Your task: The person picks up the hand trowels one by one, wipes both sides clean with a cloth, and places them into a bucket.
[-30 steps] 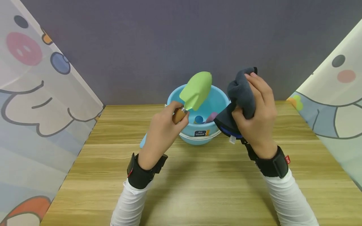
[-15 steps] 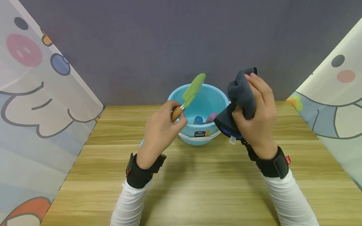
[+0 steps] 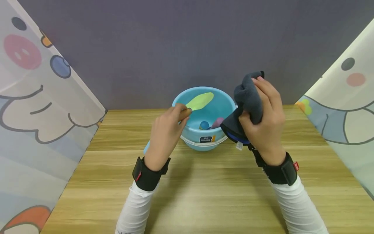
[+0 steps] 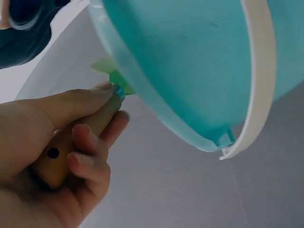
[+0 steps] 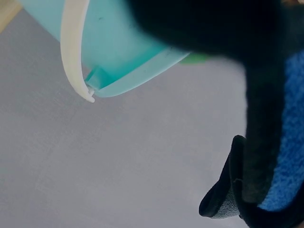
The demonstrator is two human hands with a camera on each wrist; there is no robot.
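Observation:
My left hand (image 3: 166, 131) grips the wooden handle (image 4: 71, 147) of a small trowel; its light green blade (image 3: 200, 100) lies flat over the mouth of a light blue bucket (image 3: 223, 102) at the back of the table. My right hand (image 3: 264, 122) holds a bunched dark grey cloth (image 3: 248, 97) with a blue inner side (image 5: 285, 156), raised just right of the bucket. In the left wrist view my fingers (image 4: 90, 166) curl round the handle beside the bucket wall (image 4: 190, 71). Inside the bucket lie a blue ball (image 3: 204, 124) and a purple thing (image 3: 217, 122).
The bucket has a white bail handle (image 3: 204, 144) hanging at its front. The wooden table (image 3: 204, 188) is bounded by a grey back wall (image 3: 175, 42) and cartoon-printed curtains on the left (image 3: 38, 107) and right (image 3: 344, 107). A light blue thing (image 3: 147, 148) peeks out behind my left wrist.
The left hand has tipped the trowel down and forward; its blade went from raised above the bucket to lying low over the bucket's mouth. The right hand with the cloth stayed in place.

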